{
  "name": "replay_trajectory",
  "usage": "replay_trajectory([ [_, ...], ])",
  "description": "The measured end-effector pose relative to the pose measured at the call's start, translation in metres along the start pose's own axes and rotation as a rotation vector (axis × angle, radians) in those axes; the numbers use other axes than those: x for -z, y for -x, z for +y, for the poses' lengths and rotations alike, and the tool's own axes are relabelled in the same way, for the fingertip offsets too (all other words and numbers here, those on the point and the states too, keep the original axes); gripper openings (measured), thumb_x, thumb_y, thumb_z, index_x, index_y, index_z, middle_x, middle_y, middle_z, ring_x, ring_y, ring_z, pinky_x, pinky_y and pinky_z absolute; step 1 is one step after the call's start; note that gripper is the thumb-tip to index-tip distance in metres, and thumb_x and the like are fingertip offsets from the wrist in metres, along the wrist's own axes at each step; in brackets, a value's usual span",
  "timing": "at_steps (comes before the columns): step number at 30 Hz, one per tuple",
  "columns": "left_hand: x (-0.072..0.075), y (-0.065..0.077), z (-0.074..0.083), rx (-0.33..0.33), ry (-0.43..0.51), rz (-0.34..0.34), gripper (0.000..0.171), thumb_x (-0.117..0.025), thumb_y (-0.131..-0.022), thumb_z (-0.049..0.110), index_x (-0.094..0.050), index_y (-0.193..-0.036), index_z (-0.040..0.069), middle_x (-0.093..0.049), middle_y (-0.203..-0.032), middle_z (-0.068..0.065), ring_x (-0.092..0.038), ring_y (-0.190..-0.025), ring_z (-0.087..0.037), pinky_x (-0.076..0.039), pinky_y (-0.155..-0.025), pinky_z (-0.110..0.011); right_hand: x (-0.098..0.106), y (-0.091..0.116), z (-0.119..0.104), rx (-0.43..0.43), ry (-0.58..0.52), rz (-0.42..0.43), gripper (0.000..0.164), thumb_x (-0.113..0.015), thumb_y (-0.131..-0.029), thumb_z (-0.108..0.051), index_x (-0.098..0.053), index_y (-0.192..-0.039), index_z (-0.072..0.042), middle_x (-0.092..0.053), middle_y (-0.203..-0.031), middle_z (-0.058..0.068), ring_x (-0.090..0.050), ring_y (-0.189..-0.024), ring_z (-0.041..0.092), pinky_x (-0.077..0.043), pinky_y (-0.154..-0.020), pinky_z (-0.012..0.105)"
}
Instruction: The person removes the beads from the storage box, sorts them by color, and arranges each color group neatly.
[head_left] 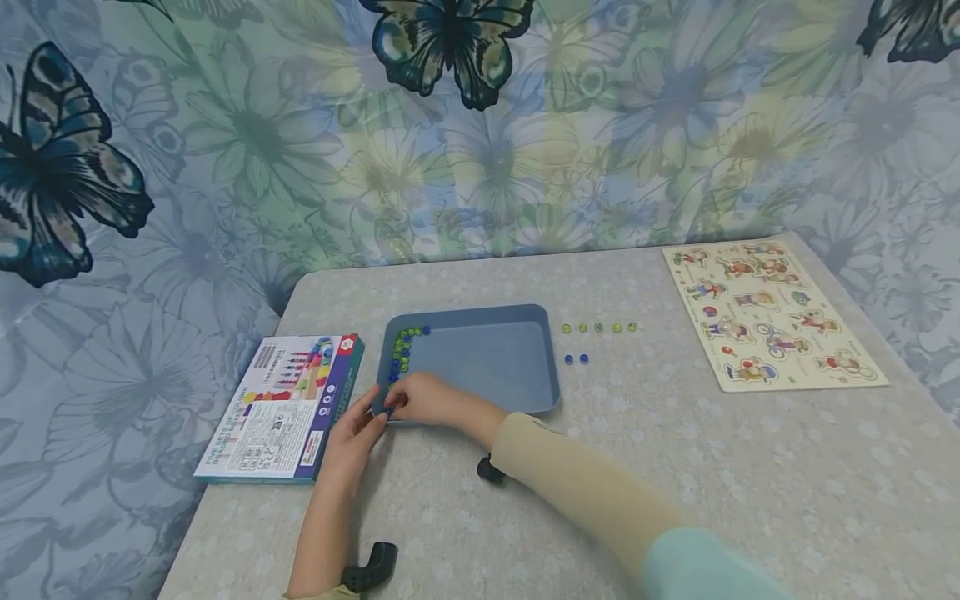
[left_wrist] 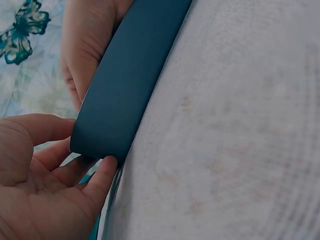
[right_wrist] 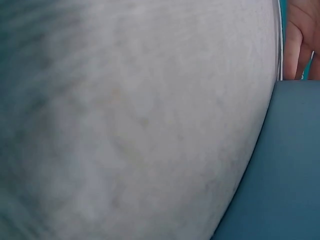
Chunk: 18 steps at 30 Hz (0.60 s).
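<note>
A shallow blue-grey tray [head_left: 480, 358] lies on the table. My left hand [head_left: 352, 433] holds its near left corner; in the left wrist view, the fingertips of this hand [left_wrist: 45, 175] press the outside of the tray wall [left_wrist: 125, 85]. My right hand [head_left: 431, 400] reaches over the near rim into that corner. Its bent fingers pinch at a small blue glass pebble [head_left: 388, 411], which they partly hide. Yellow-green and blue glass pebbles [head_left: 397, 352] line the tray's left side and turn along the far side. The right wrist view shows only part of the left hand [right_wrist: 302, 40].
Right of the tray lie a row of several yellow-green pebbles [head_left: 598, 327] and two blue pebbles [head_left: 576, 359]. A printed box [head_left: 277, 408] lies close by the left hand. A picture board [head_left: 772, 317] lies at the far right. Butterfly-patterned cloth [head_left: 480, 167] hangs behind the table.
</note>
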<state>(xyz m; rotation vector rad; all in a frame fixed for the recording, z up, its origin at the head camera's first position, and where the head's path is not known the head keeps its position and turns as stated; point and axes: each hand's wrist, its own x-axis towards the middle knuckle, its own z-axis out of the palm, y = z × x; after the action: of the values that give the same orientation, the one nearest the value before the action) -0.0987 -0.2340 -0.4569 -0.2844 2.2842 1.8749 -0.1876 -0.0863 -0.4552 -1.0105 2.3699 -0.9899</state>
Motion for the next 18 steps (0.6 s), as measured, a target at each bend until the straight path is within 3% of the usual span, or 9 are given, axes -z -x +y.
replay_trajectory([
  [12,0.0000,0.0016,0.0006,-0.005,-0.005,0.001,0.053,-0.049,-0.097,0.018,-0.030,-0.147,0.016,-0.018,-0.154,-0.004,-0.020,-0.139,-0.030,-0.025,-0.110,-0.045,-0.0006,-0.0033,-0.0083,-0.076,0.026,-0.004,0.017,-0.067,-0.085,-0.012,-0.070,-0.102,-0.008,-0.066,-0.084,-0.002,-0.057,-0.070,0.003,-0.046,-0.062,0.014],
  [18,0.0000,0.0007,-0.0012,-0.025,0.002,-0.001,0.052,-0.048,-0.097,0.015,-0.031,-0.146,0.014,-0.021,-0.153,-0.004,-0.024,-0.138,-0.028,-0.028,-0.108,-0.041,-0.0024,-0.0048,-0.0072,-0.107,0.024,0.007,0.019,-0.068,-0.085,-0.014,-0.069,-0.103,-0.008,-0.064,-0.082,-0.004,-0.055,-0.070,0.003,-0.045,-0.061,0.015],
])
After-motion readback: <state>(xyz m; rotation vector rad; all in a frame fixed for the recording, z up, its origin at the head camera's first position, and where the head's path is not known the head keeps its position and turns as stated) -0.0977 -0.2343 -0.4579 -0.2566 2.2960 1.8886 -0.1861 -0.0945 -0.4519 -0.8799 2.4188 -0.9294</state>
